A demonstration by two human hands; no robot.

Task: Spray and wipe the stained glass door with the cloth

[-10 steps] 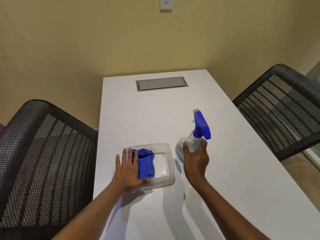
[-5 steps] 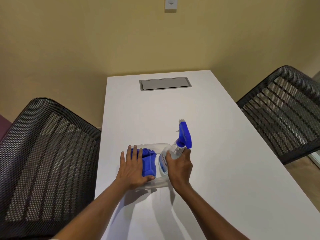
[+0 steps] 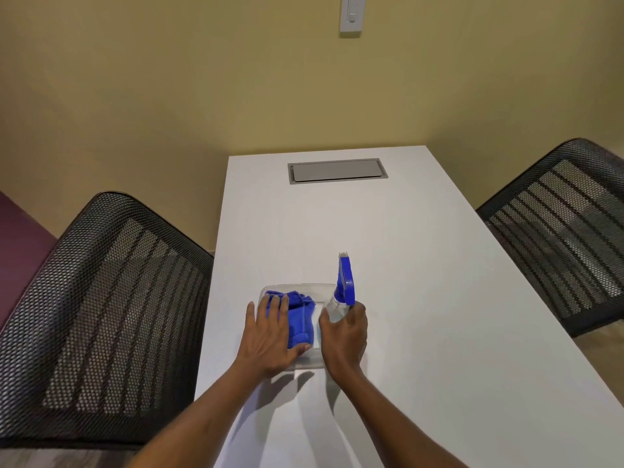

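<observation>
**At the near end of the tabletop (image 3: 405,265): cloth (image 3: 302,319) and spray bottle (image 3: 338,307) under the hands, no glass door in view**

Close in front of the person, the left hand (image 3: 270,336) lies flat on the folded blue cloth. Its fingers are straight and spread, and the thumb touches the cloth's near end; it presses rather than grips. Just beside it, the right hand (image 3: 344,336) is curled round the body of the clear spray bottle. The bottle stands nearly upright, with its blue trigger head above the knuckles and its nozzle pointing away toward the far wall.

The cloth sits in a shallow clear container (image 3: 297,286), its long axis running away from the person. The bottle is at the container's right side; whether its base rests inside or on the rim is hidden by the hand.

Farther up the white tabletop a grey hatch (image 3: 337,170) is set flush. A black mesh chair (image 3: 111,298) stands at the left edge and another mesh chair (image 3: 567,231) at the right. On the yellow wall beyond is a light switch (image 3: 352,15).

The stained glass door appears nowhere here, so its direction from the hands cannot be told. By my judgement each hand is already over its own tool. The left hand needs to close on the cloth before both lift away.
</observation>
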